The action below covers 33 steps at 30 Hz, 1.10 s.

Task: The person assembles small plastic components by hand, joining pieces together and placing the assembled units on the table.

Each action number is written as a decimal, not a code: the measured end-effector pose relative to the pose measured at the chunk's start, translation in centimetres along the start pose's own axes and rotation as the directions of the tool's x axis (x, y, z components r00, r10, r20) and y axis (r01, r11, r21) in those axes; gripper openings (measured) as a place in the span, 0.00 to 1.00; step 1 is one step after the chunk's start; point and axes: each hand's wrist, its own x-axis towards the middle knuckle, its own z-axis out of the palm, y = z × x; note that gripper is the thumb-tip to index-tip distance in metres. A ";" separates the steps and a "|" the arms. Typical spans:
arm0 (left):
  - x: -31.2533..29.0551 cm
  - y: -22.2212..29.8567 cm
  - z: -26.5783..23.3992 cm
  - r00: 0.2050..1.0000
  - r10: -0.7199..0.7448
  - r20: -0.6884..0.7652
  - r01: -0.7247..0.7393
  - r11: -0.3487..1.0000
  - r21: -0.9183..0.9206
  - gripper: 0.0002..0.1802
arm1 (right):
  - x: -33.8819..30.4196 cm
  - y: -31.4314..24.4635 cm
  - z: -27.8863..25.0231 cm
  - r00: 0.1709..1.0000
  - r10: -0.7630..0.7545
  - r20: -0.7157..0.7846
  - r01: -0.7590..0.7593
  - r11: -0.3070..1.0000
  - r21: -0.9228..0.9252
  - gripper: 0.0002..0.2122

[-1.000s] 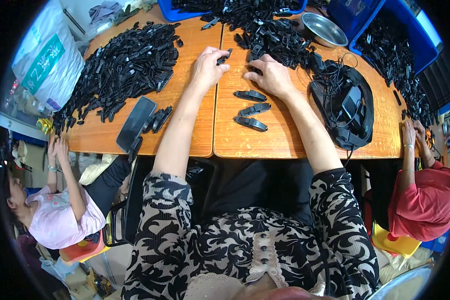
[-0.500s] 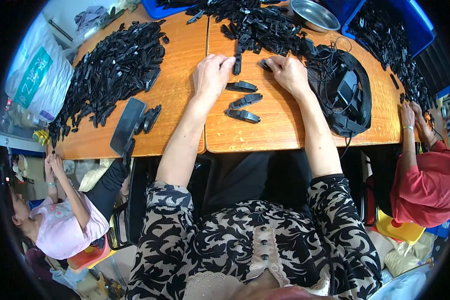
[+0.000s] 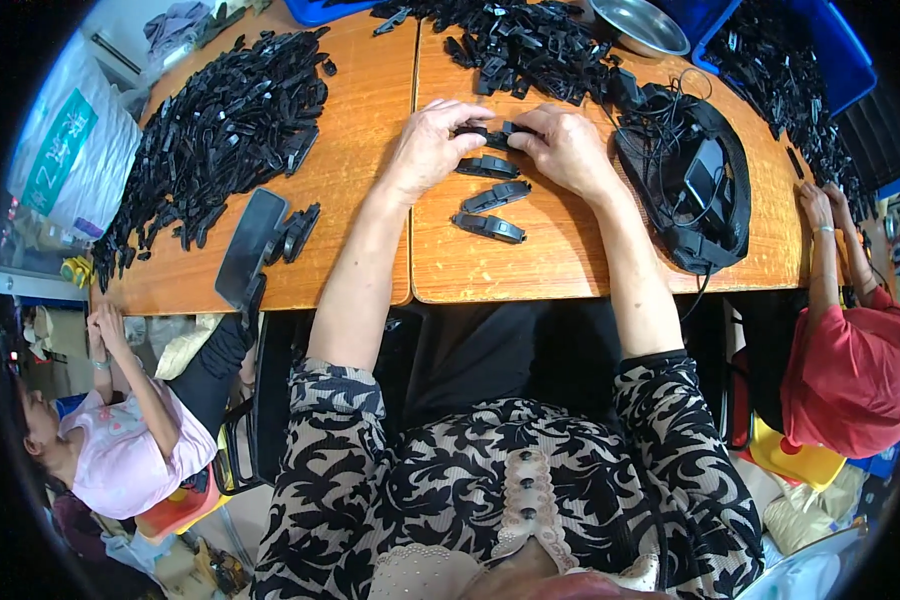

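My left hand (image 3: pixel 436 142) and my right hand (image 3: pixel 567 144) are close together above the wooden table. Each pinches an end of a dark cluster of black plastic clip parts (image 3: pixel 497 137) lying sideways between them. Fingers cover much of it, so I cannot tell whether the parts are joined. Just below, on the nearer side, three black plastic clips (image 3: pixel 497 196) lie in a loose column, the top one almost touching my fingers.
Large heaps of black clip parts lie at the left (image 3: pixel 235 130) and far middle (image 3: pixel 520 45). A metal bowl (image 3: pixel 642 24) and blue bin (image 3: pixel 830 60) stand far right. Headgear with cables (image 3: pixel 698 185) is right of my arm; a black handheld device (image 3: pixel 253 248) lies left. Co-workers sit on both sides.
My hands have moved toward each other. The black part in my left hand has turned from lengthwise to sideways, and my right hand's piece now meets or nearly meets it.
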 end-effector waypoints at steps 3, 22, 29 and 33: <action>-0.2 -0.1 -0.2 0.995 -0.100 0.016 0.101 0.987 -0.126 0.20 | 0.0 -0.1 -0.4 0.999 -0.010 0.050 0.017 0.991 -0.132 0.10; 2.6 -0.4 -3.0 0.875 -0.148 0.461 0.349 0.853 -0.388 0.25 | 1.8 1.7 0.8 0.986 -0.084 -0.143 0.073 0.994 -0.079 0.12; 9.5 -8.0 -2.2 0.994 0.111 0.003 -0.096 0.852 0.515 0.29 | 4.6 1.4 3.6 0.995 -0.009 -0.099 -0.032 0.914 -0.405 0.13; 8.4 -7.1 -1.1 0.999 0.042 -0.009 -0.035 0.909 0.414 0.26 | 2.7 3.0 2.4 0.994 -0.056 -0.097 0.015 0.924 -0.381 0.09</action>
